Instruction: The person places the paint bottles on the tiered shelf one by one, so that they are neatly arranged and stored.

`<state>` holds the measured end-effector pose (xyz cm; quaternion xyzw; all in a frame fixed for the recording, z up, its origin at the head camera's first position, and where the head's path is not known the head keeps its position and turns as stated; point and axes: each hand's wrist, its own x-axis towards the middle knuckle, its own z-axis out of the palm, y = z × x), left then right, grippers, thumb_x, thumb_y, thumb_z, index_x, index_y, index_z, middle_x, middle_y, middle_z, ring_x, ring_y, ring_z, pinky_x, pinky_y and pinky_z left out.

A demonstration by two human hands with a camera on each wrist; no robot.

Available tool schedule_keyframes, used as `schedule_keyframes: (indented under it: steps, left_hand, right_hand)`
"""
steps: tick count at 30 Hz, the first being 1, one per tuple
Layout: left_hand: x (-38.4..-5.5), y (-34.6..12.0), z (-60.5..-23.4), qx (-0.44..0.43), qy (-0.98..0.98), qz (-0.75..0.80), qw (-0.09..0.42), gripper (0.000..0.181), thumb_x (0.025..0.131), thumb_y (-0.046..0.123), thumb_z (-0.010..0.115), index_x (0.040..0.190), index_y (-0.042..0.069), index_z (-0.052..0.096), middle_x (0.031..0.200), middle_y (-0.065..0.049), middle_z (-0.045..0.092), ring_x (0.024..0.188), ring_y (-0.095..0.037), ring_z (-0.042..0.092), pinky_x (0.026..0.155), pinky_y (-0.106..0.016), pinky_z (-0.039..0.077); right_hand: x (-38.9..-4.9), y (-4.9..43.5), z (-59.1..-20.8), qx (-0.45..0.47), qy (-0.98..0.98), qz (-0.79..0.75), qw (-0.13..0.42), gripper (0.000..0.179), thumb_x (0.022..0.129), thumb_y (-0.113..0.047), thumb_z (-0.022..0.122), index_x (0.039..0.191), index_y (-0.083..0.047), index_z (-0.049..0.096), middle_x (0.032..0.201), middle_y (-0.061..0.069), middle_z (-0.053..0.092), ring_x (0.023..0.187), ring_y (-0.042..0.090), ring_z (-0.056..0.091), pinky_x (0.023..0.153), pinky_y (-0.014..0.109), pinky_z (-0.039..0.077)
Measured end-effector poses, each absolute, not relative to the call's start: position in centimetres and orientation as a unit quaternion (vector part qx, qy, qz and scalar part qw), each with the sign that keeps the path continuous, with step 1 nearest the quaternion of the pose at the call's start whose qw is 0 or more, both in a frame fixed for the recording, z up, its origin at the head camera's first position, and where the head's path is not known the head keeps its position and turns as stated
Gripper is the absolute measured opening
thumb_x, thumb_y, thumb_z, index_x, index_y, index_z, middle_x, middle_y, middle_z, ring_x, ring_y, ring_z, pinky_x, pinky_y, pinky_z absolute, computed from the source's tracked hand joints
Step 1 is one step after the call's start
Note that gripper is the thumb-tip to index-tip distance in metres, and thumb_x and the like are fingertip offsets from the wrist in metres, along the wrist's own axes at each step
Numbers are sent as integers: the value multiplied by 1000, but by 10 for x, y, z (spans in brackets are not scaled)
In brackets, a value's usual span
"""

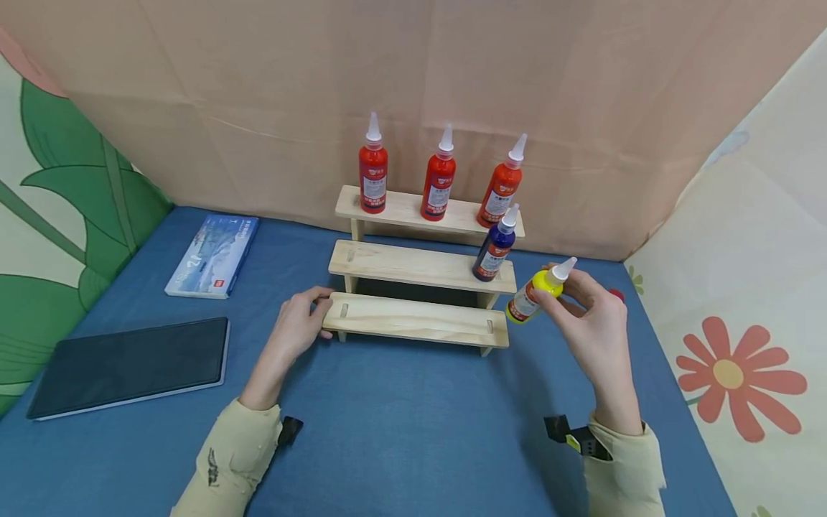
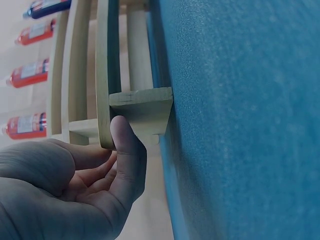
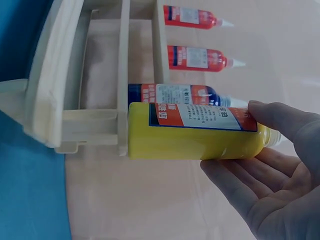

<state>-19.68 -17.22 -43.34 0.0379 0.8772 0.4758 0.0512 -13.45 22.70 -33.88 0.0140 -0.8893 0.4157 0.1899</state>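
Observation:
A three-tier wooden display stand (image 1: 413, 319) rises in steps toward the back. My left hand (image 1: 299, 321) pinches the left end of its lowest board, thumb and index finger on opposite faces in the left wrist view. Between the thumb and fingers of my right hand (image 1: 597, 323) is a yellow bottle (image 1: 533, 296), gripped near its white nozzle cap and tilted, just off the stand's right end. One dark blue bottle (image 1: 494, 249) stands at the right of the middle tier. Along the top tier are three red bottles: left (image 1: 373, 176), middle (image 1: 438, 179) and right (image 1: 500, 188).
On the left of the blue tablecloth (image 1: 413, 431) lie a blue-and-white box (image 1: 213, 255) and a dark flat tablet-like slab (image 1: 132, 366). A beige cloth (image 1: 258, 93) hangs behind the stand. To the right is a wall with a flower print (image 1: 729, 373).

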Motion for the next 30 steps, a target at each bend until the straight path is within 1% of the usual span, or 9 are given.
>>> schedule_keyframes:
  steps: [4,7,12,21,28,30]
  left_hand:
    - [-197,-171,-434,35,879,472,54,38,113,4,50,146,-14,55,126,-34,64,65,-27,75,57,-33,59]
    - [-196,-171,-434,33,880,470,54,38,113,4,51,146,-13,56,127,-34,64,65,-27,75,57,-31,57]
    - [-196,-172,-434,34,881,469,50,37,113,4,51,146,-14,56,126,-34,64,65,-28,75,57,-33,58]
    - [-195,-172,-433,37,881,470,40,37,113,4,51,144,-15,57,121,-33,65,64,-30,75,56,-32,57]
    - [-195,-172,-433,38,879,474,36,36,113,3,51,143,-15,57,119,-33,64,63,-30,74,59,-40,62]
    - [-195,-172,-433,37,879,473,37,36,113,4,51,144,-15,57,120,-33,64,64,-30,74,59,-39,62]
  right_hand:
    - [-136,224,-334,27,-888,416,193,44,99,-16,81,139,-1,69,127,15,73,117,32,72,88,10,54]
    - [-137,221,-331,35,-886,420,193,45,99,-14,81,139,1,68,128,16,73,119,33,71,88,10,54]
    - [-138,216,-327,41,-882,429,192,45,98,-12,82,139,1,68,128,15,73,119,33,71,88,11,55]
    - [-142,207,-318,57,-872,450,184,45,97,-12,83,138,0,69,128,17,72,119,34,69,87,11,56]
    - [-149,198,-314,72,-868,453,188,45,96,-13,84,137,1,70,129,16,72,119,33,69,86,10,55]
    - [-150,196,-313,76,-867,455,189,45,97,-13,84,137,1,70,128,16,72,119,33,70,86,11,56]
